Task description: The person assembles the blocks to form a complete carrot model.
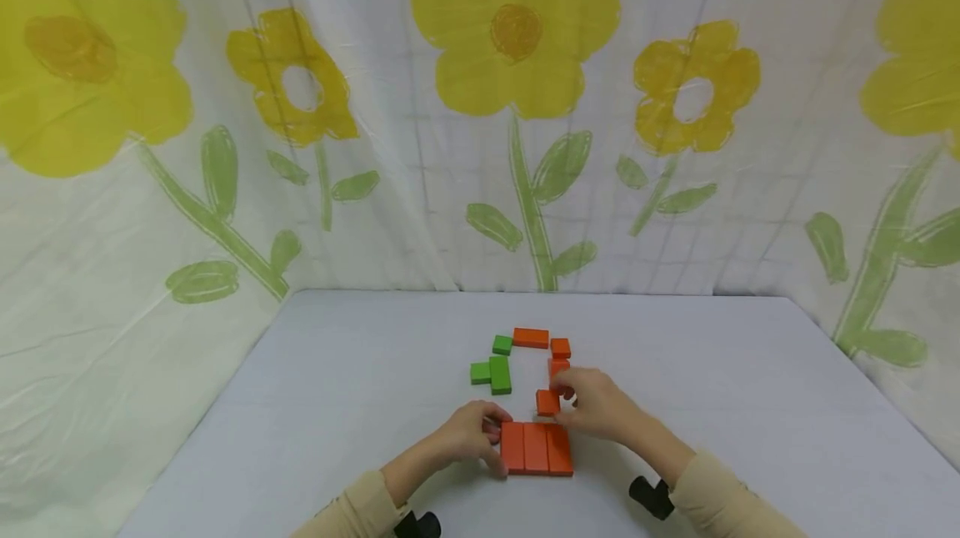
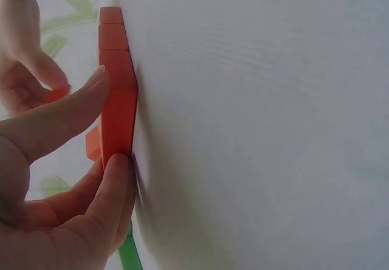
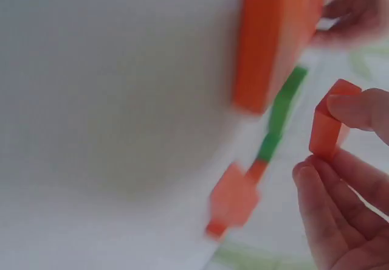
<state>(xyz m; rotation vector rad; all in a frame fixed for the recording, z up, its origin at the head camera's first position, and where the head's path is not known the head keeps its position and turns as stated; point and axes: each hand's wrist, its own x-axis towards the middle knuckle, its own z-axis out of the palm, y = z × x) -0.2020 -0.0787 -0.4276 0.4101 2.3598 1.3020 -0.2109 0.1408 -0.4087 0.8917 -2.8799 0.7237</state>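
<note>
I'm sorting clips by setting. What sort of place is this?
Probably a staged tabletop recording booth: a plain white table closed in by a flower-printed curtain, with only orange blocks and green blocks laid out.

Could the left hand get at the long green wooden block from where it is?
Probably yes: the left hand rests on the three orange blocks, and bare table lies between it and the long green wooden block.
</note>
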